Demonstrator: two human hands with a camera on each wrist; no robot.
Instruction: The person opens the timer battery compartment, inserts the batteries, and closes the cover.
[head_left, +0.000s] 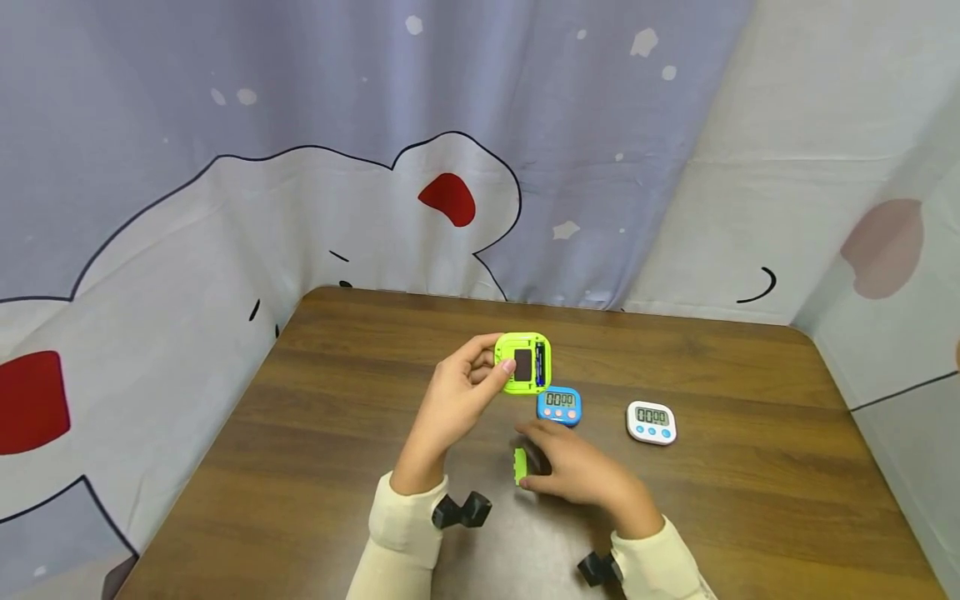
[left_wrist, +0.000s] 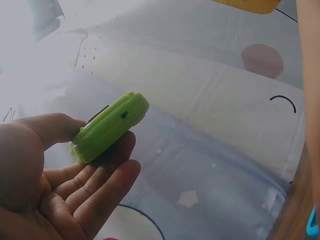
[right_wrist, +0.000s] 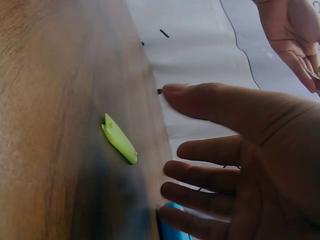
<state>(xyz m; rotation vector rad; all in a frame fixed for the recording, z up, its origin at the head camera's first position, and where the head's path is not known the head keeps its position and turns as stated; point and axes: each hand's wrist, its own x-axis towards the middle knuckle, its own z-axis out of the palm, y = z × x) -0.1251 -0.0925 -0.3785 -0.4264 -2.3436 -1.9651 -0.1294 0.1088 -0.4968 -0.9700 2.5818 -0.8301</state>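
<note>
My left hand (head_left: 455, 392) holds a lime-green digital timer (head_left: 522, 387) up off the table, thumb on its back and fingers behind. Its battery bay is uncovered, and a dark blue battery (head_left: 539, 364) lies in it. From the left wrist, the timer (left_wrist: 110, 127) shows edge-on. A small green battery cover (head_left: 521, 467) lies on the table beside my right hand (head_left: 581, 467). In the right wrist view, that hand (right_wrist: 240, 160) has its thumb and fingers spread, apart from the cover (right_wrist: 119, 138), holding nothing.
A blue timer (head_left: 559, 407) lies on the wooden table (head_left: 337, 467) just beyond my right hand. Farther right is a white timer (head_left: 651, 422) with blue buttons. A patterned curtain (head_left: 337, 75) hangs behind the table and along its sides.
</note>
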